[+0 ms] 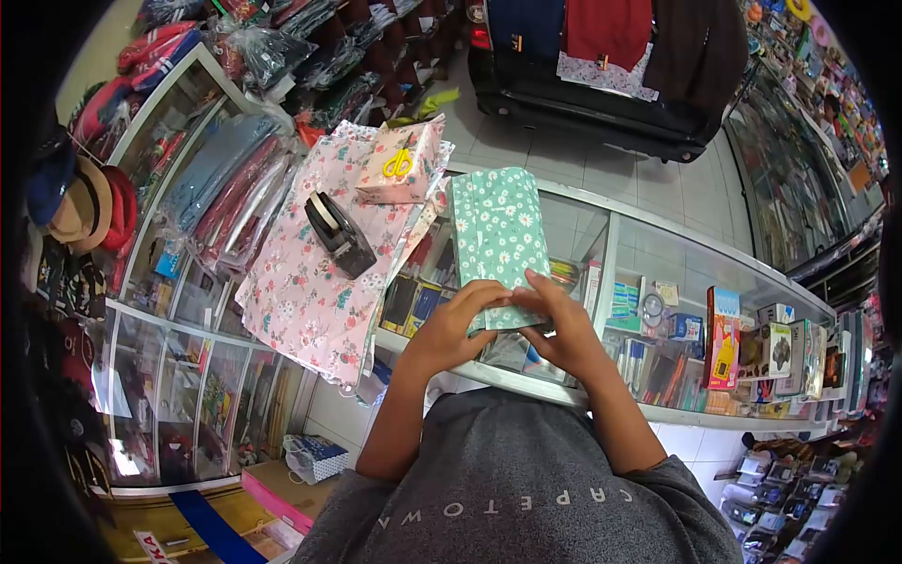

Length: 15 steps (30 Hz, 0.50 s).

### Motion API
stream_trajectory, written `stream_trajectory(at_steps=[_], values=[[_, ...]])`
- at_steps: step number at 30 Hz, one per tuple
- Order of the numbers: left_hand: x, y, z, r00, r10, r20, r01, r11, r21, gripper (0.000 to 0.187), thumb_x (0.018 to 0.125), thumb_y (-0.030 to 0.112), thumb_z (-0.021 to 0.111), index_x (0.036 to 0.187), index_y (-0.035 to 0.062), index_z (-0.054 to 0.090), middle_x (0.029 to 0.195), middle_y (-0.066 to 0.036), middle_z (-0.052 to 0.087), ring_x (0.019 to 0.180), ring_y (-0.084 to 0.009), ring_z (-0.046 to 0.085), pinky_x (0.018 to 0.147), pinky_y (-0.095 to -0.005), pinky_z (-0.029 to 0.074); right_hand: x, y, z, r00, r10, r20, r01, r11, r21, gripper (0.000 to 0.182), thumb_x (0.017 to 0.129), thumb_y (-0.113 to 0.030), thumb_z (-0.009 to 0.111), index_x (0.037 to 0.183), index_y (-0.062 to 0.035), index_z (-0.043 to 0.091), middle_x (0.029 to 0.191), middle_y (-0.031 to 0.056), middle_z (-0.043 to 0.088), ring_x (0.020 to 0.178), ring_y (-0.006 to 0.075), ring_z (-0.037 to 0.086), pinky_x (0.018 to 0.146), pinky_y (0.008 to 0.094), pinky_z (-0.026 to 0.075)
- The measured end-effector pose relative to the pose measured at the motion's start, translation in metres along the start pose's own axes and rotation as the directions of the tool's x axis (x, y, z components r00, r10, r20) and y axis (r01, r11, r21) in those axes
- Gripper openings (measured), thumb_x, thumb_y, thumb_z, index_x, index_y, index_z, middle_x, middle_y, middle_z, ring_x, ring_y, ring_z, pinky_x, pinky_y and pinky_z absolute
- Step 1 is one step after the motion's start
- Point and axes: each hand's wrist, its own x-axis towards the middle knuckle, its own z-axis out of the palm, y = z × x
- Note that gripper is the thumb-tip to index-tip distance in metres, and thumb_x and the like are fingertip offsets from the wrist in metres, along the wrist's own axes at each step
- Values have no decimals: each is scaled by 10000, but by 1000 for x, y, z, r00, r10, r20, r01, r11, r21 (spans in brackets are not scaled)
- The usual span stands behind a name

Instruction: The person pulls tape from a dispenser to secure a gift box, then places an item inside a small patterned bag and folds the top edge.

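Note:
A box wrapped in green paper with white daisies (500,221) lies on the glass counter, its near end between both hands. My left hand (453,324) grips the near left corner, fingers over the top. From the right, my right hand (559,324) holds the near right corner, its fingertips close to those of the left. Left of the box, pink floral paper sheets (310,282) are spread out, with a black tape dispenser (340,235) on them. Behind it, yellow-handled scissors (397,164) rest on a pink floral wrapped box (376,188).
The glass counter (611,235) extends right, with boxed goods (723,338) at its far right end. Bagged clothes (221,179) are stacked at the left beside hats (80,202). A dark car-like object (592,117) with draped cloths stands beyond the counter.

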Motion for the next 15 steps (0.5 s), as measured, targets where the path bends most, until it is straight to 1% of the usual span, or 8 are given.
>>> stream_trajectory(at_steps=[3,5,7,9,10,13,14,15], values=[[11,17,-10,999,11,41,-6,992,-128,618,805,68,804,1387,28,601,1270,-179,663,1161,-307,662,1030,-398,514,3,-4,-1,1000,16,3,-16,999,-44,845,783,-1,810,1535,-78,431,1155,114,747,1190,383,651,1140,479,471],[18,19,-13,998,16,-53,-28,974,-224,636,850,137,775,1444,21,581,1233,-187,664,1122,-281,662,1019,-393,507,5,-3,-1,997,-70,-11,69,993,-93,829,783,0,810,1525,-89,450,1152,109,741,1132,365,673,1134,487,476],[24,27,-10,994,-42,-101,17,972,-235,558,904,179,741,1423,16,618,1197,-178,679,1103,-271,669,997,-382,512,7,-3,-2,994,-105,-5,104,989,-106,803,783,7,808,1506,-92,472,1128,103,740,1076,345,686,1126,500,481],[32,34,-11,995,10,-100,-19,996,-87,458,919,184,747,1337,8,684,1166,-162,692,1066,-268,680,957,-375,527,7,-5,-2,996,-90,-2,89,990,-109,767,779,16,803,1475,-84,496,1104,110,732,1052,339,686,1126,515,480],[35,41,-9,991,-25,-135,17,998,-59,347,911,146,768,1234,20,748,1120,-136,707,1011,-256,695,916,-366,540,7,-5,-1,996,-91,-8,89,990,-108,767,779,16,803,1475,-84,496,1104,110,732,1052,339,686,1126,515,480],[38,30,-5,993,-26,-111,26,1000,0,296,872,93,797,1163,41,783,1081,-119,714,957,-245,711,887,-361,547,5,-2,-1,994,-110,1,109,985,-137,733,767,12,809,1436,-73,521,1083,122,719,1050,346,684,1133,521,476],[38,32,-2,984,-73,-165,66,997,-49,256,811,67,840,1066,55,814,1023,-104,741,916,-232,724,883,-361,543,3,1,1,995,-99,-9,98,987,-126,737,749,15,819,1422,-83,535,1063,114,726,1033,352,695,1137,530,468],[39,29,-1,984,-69,-162,62,997,-47,256,811,67,840,1066,55,814,1023,-104,741,916,-232,724,883,-361,543,2,4,3,996,-90,-19,88,990,-114,740,731,17,829,1407,-94,549,1044,107,733,1017,358,707,1141,538,461]])
